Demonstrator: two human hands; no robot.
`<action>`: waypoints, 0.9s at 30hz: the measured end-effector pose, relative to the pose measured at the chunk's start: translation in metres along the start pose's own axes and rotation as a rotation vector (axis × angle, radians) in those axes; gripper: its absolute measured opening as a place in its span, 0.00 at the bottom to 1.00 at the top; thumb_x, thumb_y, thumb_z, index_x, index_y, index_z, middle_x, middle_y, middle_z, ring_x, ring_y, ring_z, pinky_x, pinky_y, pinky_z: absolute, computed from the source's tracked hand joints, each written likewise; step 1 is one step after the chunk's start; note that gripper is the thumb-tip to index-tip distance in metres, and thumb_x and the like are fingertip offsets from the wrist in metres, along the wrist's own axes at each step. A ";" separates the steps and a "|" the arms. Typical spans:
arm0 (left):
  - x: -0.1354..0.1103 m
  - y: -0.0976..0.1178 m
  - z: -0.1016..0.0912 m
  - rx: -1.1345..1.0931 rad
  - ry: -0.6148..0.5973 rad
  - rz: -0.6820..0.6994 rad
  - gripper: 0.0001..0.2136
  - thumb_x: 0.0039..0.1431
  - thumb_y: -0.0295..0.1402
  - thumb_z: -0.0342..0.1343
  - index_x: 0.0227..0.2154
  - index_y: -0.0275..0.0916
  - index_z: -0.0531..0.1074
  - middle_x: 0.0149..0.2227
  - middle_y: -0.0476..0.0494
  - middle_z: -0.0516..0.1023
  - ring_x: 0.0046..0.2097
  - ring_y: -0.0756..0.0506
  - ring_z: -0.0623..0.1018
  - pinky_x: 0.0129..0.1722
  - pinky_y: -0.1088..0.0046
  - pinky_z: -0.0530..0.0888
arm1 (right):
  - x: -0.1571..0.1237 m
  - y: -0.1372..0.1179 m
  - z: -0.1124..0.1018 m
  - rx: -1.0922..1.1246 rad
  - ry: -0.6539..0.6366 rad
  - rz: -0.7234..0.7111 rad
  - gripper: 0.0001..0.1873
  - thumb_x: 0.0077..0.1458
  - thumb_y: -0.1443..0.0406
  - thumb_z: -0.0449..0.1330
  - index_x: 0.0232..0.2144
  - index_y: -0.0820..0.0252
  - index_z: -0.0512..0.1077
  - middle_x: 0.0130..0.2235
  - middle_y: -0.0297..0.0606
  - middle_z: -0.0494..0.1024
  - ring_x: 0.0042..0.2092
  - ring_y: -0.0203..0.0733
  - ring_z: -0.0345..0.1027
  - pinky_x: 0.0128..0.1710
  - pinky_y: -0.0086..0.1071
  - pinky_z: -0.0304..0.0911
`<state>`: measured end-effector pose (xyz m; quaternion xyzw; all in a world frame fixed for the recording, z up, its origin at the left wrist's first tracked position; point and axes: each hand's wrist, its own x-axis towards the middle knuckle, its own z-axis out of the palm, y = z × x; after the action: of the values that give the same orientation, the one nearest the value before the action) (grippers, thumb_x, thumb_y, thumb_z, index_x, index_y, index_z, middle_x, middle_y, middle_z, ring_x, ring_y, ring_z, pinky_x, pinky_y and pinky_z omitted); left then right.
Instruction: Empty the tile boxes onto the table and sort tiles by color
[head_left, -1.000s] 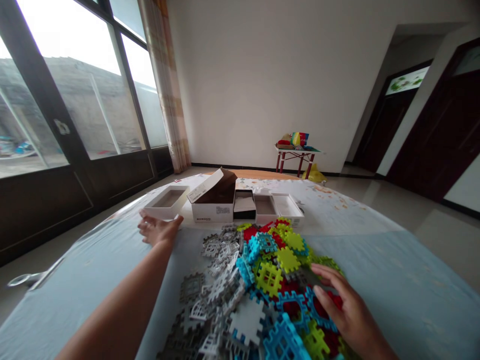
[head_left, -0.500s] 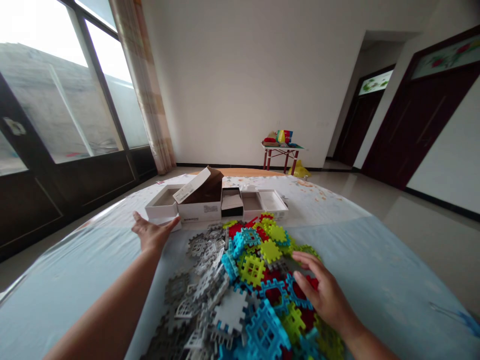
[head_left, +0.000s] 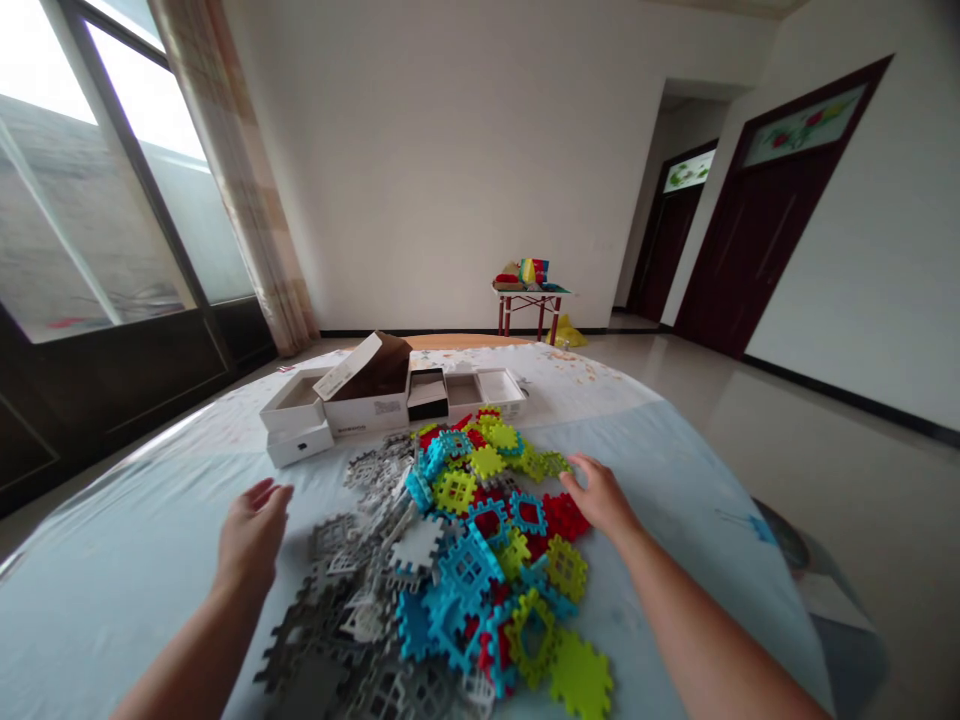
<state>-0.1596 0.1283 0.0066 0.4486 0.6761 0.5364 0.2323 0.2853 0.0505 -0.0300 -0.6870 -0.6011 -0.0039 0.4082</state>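
Our left hand (head_left: pixel 251 522) and right hand (head_left: pixel 600 495) flank the tile pile (head_left: pixel 465 540) on the bench (head_left: pixel 127 570), each grip apart and empty. The tiles seem light and stiff; we'd pinch one by its notched edge.

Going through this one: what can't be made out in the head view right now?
All in the head view.
Right hand: its back hides whether it has a grip on a tile or just rests on the pile.
Open box: the raised lid hides its inside.
Things on the far table: too small to name.
Pile's near end: cut off by the bottom edge.
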 end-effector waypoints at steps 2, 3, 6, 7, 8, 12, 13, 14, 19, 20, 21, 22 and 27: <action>-0.014 0.006 0.007 -0.088 -0.131 -0.020 0.22 0.46 0.45 0.51 0.41 0.35 0.67 0.38 0.37 0.75 0.41 0.40 0.77 0.37 0.65 0.75 | -0.004 -0.007 -0.001 0.051 -0.117 0.024 0.20 0.53 0.58 0.52 0.44 0.65 0.71 0.48 0.51 0.73 0.51 0.50 0.65 0.53 0.47 0.58; -0.020 0.008 0.011 -0.116 -0.177 -0.029 0.21 0.45 0.45 0.51 0.39 0.35 0.68 0.36 0.38 0.76 0.40 0.40 0.78 0.36 0.66 0.75 | -0.006 -0.013 -0.002 0.098 -0.189 0.016 0.21 0.53 0.58 0.53 0.45 0.65 0.70 0.48 0.50 0.73 0.51 0.50 0.66 0.53 0.46 0.58; -0.034 0.010 0.017 -0.149 -0.235 -0.025 0.20 0.43 0.45 0.53 0.35 0.36 0.70 0.34 0.39 0.77 0.40 0.39 0.78 0.36 0.66 0.75 | -0.013 -0.036 -0.007 0.285 -0.441 -0.076 0.23 0.53 0.57 0.53 0.49 0.62 0.68 0.49 0.45 0.73 0.50 0.46 0.67 0.51 0.42 0.61; -0.037 0.010 0.018 -0.150 -0.239 -0.016 0.20 0.43 0.46 0.53 0.36 0.36 0.70 0.34 0.39 0.77 0.41 0.39 0.78 0.37 0.65 0.74 | -0.014 -0.043 -0.009 0.337 -0.509 -0.108 0.22 0.54 0.57 0.53 0.49 0.60 0.68 0.49 0.43 0.74 0.49 0.45 0.68 0.50 0.41 0.62; -0.038 0.009 0.018 -0.148 -0.241 -0.005 0.21 0.42 0.47 0.54 0.36 0.36 0.71 0.34 0.39 0.78 0.41 0.39 0.78 0.38 0.65 0.74 | -0.014 -0.048 -0.012 0.368 -0.541 -0.130 0.21 0.54 0.57 0.53 0.48 0.59 0.69 0.48 0.41 0.74 0.48 0.44 0.69 0.49 0.40 0.63; -0.039 0.007 0.012 -0.128 -0.258 0.042 0.23 0.42 0.49 0.54 0.37 0.36 0.71 0.34 0.39 0.78 0.39 0.39 0.78 0.39 0.64 0.74 | -0.010 -0.064 -0.027 0.346 -0.342 -0.111 0.18 0.54 0.58 0.53 0.43 0.60 0.72 0.45 0.42 0.76 0.48 0.44 0.69 0.50 0.39 0.62; -0.038 0.006 0.011 -0.120 -0.263 0.052 0.24 0.41 0.49 0.55 0.37 0.36 0.71 0.34 0.40 0.78 0.39 0.39 0.78 0.39 0.65 0.74 | -0.009 -0.070 -0.031 0.340 -0.294 -0.115 0.18 0.54 0.58 0.53 0.43 0.60 0.72 0.44 0.43 0.76 0.47 0.44 0.69 0.50 0.39 0.62; -0.037 0.006 0.009 -0.111 -0.269 0.062 0.24 0.41 0.49 0.55 0.37 0.36 0.71 0.34 0.40 0.78 0.38 0.40 0.78 0.39 0.65 0.74 | -0.009 -0.078 -0.035 0.343 -0.275 -0.141 0.18 0.54 0.58 0.54 0.43 0.60 0.72 0.44 0.42 0.76 0.47 0.44 0.69 0.50 0.38 0.62; -0.034 0.002 0.001 -0.056 -0.282 0.105 0.24 0.39 0.51 0.56 0.34 0.37 0.72 0.31 0.41 0.79 0.36 0.40 0.79 0.36 0.66 0.74 | -0.027 -0.132 -0.042 0.300 -0.487 -0.574 0.27 0.47 0.51 0.60 0.48 0.53 0.68 0.51 0.38 0.70 0.54 0.44 0.60 0.56 0.39 0.52; -0.034 0.001 0.000 -0.043 -0.285 0.109 0.24 0.38 0.52 0.56 0.34 0.37 0.72 0.30 0.41 0.79 0.35 0.40 0.79 0.35 0.67 0.74 | -0.032 -0.140 -0.039 0.254 -0.535 -0.650 0.31 0.44 0.49 0.61 0.50 0.52 0.67 0.54 0.39 0.68 0.56 0.46 0.57 0.57 0.41 0.48; -0.034 0.000 -0.001 -0.030 -0.288 0.110 0.25 0.37 0.52 0.56 0.34 0.37 0.72 0.30 0.41 0.79 0.35 0.40 0.79 0.34 0.68 0.74 | -0.035 -0.145 -0.035 0.206 -0.574 -0.704 0.35 0.42 0.48 0.62 0.52 0.51 0.65 0.56 0.39 0.65 0.57 0.47 0.55 0.58 0.43 0.46; -0.034 0.000 -0.002 -0.017 -0.291 0.111 0.25 0.37 0.53 0.56 0.33 0.37 0.72 0.29 0.41 0.79 0.34 0.40 0.79 0.33 0.68 0.74 | -0.037 -0.148 -0.031 0.160 -0.598 -0.733 0.36 0.41 0.48 0.62 0.53 0.51 0.64 0.57 0.40 0.63 0.58 0.48 0.54 0.58 0.44 0.45; -0.032 -0.005 -0.004 0.045 -0.305 0.125 0.24 0.37 0.53 0.56 0.33 0.39 0.73 0.29 0.43 0.79 0.34 0.42 0.79 0.34 0.71 0.74 | -0.021 -0.123 -0.017 0.039 -0.502 -0.605 0.30 0.46 0.56 0.61 0.53 0.54 0.64 0.53 0.42 0.68 0.53 0.47 0.60 0.54 0.41 0.52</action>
<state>-0.1488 0.0983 -0.0020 0.5712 0.6156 0.4601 0.2882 0.1855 0.0162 0.0395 -0.4505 -0.8576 0.0555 0.2419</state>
